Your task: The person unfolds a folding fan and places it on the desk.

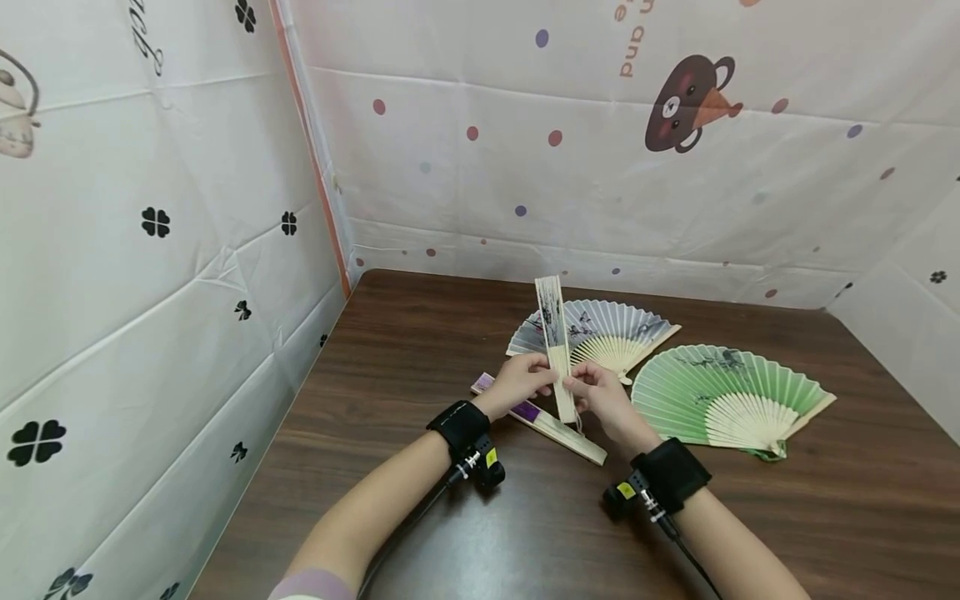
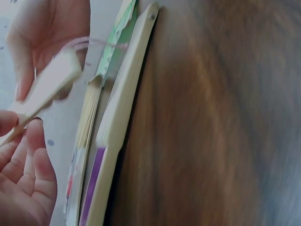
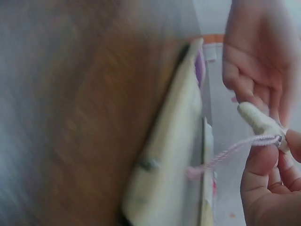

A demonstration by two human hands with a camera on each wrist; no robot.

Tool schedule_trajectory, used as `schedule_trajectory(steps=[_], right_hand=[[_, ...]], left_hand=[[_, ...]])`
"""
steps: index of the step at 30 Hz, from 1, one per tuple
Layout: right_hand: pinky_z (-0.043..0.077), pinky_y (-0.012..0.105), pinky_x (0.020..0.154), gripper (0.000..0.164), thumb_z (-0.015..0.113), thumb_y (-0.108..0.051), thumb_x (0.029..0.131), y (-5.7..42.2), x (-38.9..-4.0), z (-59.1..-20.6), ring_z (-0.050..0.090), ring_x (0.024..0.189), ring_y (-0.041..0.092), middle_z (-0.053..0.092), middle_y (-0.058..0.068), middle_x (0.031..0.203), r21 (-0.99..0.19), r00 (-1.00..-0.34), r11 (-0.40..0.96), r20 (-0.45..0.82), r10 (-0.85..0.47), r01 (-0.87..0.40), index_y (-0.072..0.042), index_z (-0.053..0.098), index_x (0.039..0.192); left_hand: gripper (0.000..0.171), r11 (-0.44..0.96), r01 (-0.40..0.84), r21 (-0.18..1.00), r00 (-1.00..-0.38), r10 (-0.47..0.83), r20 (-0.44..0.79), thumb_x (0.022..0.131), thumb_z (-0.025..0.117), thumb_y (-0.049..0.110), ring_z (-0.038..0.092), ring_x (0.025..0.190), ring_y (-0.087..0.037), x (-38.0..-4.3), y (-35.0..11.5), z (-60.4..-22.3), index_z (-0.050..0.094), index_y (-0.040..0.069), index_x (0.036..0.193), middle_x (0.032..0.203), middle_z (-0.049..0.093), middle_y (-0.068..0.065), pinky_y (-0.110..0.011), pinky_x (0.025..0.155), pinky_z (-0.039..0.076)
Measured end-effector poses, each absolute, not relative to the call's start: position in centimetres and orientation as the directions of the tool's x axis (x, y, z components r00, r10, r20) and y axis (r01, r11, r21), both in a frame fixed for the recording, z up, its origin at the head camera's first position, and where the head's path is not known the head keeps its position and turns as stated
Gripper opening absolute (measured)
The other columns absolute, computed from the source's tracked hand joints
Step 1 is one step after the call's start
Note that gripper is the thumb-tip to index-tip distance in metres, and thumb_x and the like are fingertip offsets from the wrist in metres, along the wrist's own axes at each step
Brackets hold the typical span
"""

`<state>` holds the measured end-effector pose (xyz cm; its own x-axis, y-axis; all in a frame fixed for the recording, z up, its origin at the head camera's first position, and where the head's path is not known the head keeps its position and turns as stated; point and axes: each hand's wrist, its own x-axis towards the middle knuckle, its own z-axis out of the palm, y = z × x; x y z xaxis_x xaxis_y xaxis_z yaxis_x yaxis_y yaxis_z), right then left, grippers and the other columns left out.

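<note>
A folded hand fan [image 1: 552, 321] with pale wooden ribs and a dark-patterned leaf stands nearly upright between my hands. My left hand [image 1: 527, 385] pinches it from the left, and my right hand [image 1: 602, 398] pinches it from the right, near the lower ribs. From its rib end hangs a pink cord [image 3: 235, 148]. Beneath the hands, another folded fan [image 1: 567, 436] with a purple leaf lies slantwise on the table; in the left wrist view its ribs [image 2: 127, 89] show closely. The right wrist view is partly blurred.
A spread grey-blue fan [image 1: 622, 321] lies behind the hands, partly covered by the held fan. To the right lies a spread green fan [image 1: 675, 392]. The brown wooden table [image 1: 390, 358] meets patterned white sheeting [image 1: 450, 183] at the back and sides.
</note>
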<state>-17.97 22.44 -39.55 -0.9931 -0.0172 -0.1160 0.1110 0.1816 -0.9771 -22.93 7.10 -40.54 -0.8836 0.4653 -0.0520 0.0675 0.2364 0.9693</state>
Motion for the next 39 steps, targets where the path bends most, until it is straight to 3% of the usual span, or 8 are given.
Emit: schedule_trajectory(steps=[10,21,39], right_hand=[[0.048,0.019,0.053,0.005,0.051,-0.005,0.087,22.6,-17.2,-40.3,0.052,0.06,0.005,0.053,-0.005,0.071,-0.986,-0.985,0.024,-0.163,-0.055,0.162,-0.006,0.048,0.084],[0.048,0.02,0.054,0.011,0.054,-0.004,0.085,22.4,-16.9,-40.1,0.052,0.057,0.006,0.052,-0.004,0.069,-0.985,-0.984,0.038,-0.171,-0.051,0.169,-0.008,0.045,0.08],[0.049,0.019,0.053,0.013,0.054,-0.004,0.086,22.3,-16.8,-40.1,0.054,0.057,0.007,0.053,-0.003,0.066,-0.987,-0.986,0.03,-0.161,-0.044,0.16,-0.006,0.045,0.077]], left_hand=[[0.019,0.243,0.025,0.97,-0.893,0.441,-0.088,0.082,0.061,0.015,0.056,0.06,-0.01,-22.5,7.4,-41.0,0.061,0.001,0.094,0.078,0.063,-0.007,-0.018,0.056,0.045],[0.013,0.261,0.045,0.964,-0.911,0.406,-0.067,0.079,0.063,0.015,0.055,0.056,-0.01,-22.1,7.3,-41.1,0.057,0.004,0.076,0.063,0.059,-0.003,-0.017,0.049,0.039],[0.015,0.292,0.071,0.954,-0.926,0.376,-0.046,0.079,0.065,0.021,0.052,0.052,-0.006,-22.3,7.3,-41.6,0.06,0.006,0.079,0.06,0.057,0.002,-0.016,0.048,0.037]])
